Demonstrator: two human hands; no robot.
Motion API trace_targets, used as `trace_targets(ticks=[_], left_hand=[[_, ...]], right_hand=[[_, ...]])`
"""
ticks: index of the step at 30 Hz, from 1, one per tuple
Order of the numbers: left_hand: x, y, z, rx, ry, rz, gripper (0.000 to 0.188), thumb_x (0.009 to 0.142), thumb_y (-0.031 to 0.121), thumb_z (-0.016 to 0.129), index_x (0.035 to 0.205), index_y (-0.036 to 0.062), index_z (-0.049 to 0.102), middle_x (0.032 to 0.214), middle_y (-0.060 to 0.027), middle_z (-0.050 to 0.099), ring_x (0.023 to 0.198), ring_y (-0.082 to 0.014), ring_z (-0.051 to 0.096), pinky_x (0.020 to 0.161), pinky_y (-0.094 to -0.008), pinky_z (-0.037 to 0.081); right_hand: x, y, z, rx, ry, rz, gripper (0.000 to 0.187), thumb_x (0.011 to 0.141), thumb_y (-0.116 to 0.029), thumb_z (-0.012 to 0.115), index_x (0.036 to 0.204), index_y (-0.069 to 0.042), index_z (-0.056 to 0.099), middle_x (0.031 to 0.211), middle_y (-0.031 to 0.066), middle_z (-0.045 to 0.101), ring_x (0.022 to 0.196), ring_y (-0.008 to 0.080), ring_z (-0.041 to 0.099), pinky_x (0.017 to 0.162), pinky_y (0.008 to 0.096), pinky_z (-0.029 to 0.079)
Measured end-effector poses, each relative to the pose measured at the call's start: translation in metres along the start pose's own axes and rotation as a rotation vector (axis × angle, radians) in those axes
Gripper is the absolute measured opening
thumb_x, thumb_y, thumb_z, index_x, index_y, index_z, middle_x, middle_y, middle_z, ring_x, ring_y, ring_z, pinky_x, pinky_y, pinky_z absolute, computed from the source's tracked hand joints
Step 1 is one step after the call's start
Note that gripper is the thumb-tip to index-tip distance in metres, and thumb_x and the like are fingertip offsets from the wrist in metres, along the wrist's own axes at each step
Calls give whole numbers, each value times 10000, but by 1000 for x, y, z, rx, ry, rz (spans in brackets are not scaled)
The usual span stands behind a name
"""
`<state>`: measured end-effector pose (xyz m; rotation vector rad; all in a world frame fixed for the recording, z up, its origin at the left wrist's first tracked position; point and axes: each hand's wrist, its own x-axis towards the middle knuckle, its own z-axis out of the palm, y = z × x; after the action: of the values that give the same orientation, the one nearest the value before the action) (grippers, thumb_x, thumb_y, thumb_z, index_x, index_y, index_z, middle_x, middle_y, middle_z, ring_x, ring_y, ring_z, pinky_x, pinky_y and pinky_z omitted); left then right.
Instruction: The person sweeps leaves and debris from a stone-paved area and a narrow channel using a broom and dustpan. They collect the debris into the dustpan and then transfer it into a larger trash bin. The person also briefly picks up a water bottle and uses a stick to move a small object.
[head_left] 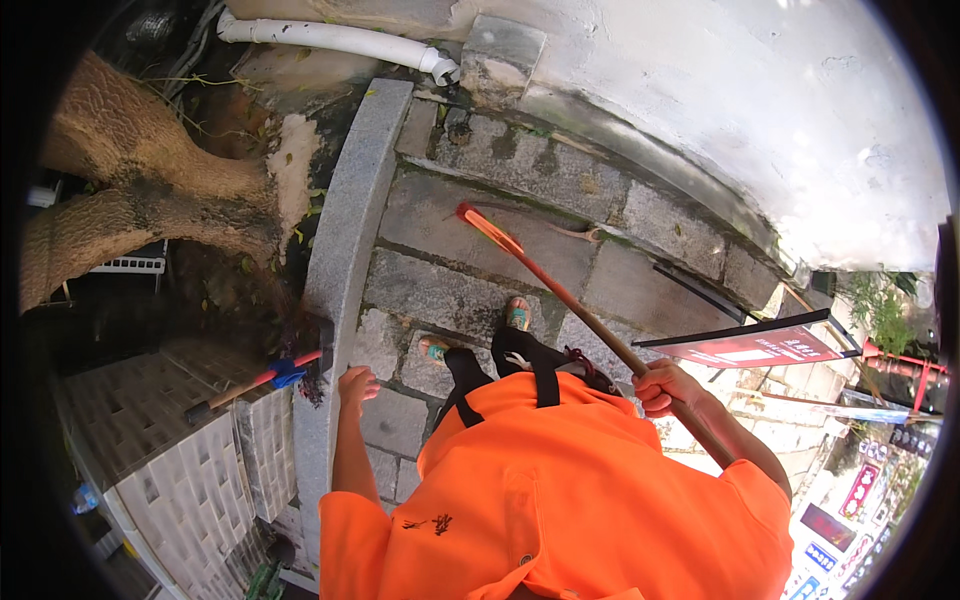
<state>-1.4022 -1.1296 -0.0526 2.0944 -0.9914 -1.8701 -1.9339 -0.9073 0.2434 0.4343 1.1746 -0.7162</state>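
My right hand [668,388] is wrapped around a long wooden pole [590,320]. From beside my right forearm, the pole slants up and left to a red-orange end above the stone paving [430,285]. What kind of tool it belongs to, I cannot tell. My left hand [357,385] is closed with curled fingers, and nothing shows in it. It hangs over the inner side of a grey stone kerb [345,230]. Beyond the kerb, near that hand, slants a wood-and-red handle [255,385] with a blue wrap [288,373] on it.
A thick forked tree trunk [150,190] stands left of the kerb. A white pipe [340,38] lies at the top, near the white wall [760,110]. To the right, a red sign board [760,346] with a black frame stands by the path. Patterned wall panels [180,480] rise at lower left.
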Motion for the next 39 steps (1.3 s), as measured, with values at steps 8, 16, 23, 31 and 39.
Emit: trace_targets(ticks=[8,16,23,31,39], left_hand=[[1,59,55,110,37,13,280,835,161,559,1078,23,583,885,-136,647,687,-258,669,563,-334,552],[60,151,132,365,-57,75,221,819,155,582,976,10,636,855,-135,661,646,-217,665,519,-304,542],[143,234,253,497,-278,267,171,817,138,609,916,10,665,767,-81,670,570,-156,644,497,-243,513],[281,235,402,1209,-165,802,135,805,160,611,834,43,671,744,-132,654,701,-308,638,641,-426,502],[495,157,505,1556,-61,815,406,820,171,635,1193,63,514,1171,-148,501,1097,-319,479,868,-448,446]], right_hand=[[-7,7,-90,129,111,2,294,748,9,542,534,-80,362,458,26,344,333,103,325,313,278,224],[-12,46,-118,180,360,-75,205,750,-20,541,592,-46,414,486,43,390,338,128,359,309,289,246],[-14,55,-91,344,491,-67,122,743,-23,524,661,-39,436,499,31,380,355,132,372,325,294,287],[39,85,-93,346,585,101,96,746,36,535,714,-9,457,521,53,429,371,141,394,337,286,321],[168,132,-152,171,528,522,404,802,-406,599,1017,-77,506,722,59,592,524,207,541,389,327,450]])
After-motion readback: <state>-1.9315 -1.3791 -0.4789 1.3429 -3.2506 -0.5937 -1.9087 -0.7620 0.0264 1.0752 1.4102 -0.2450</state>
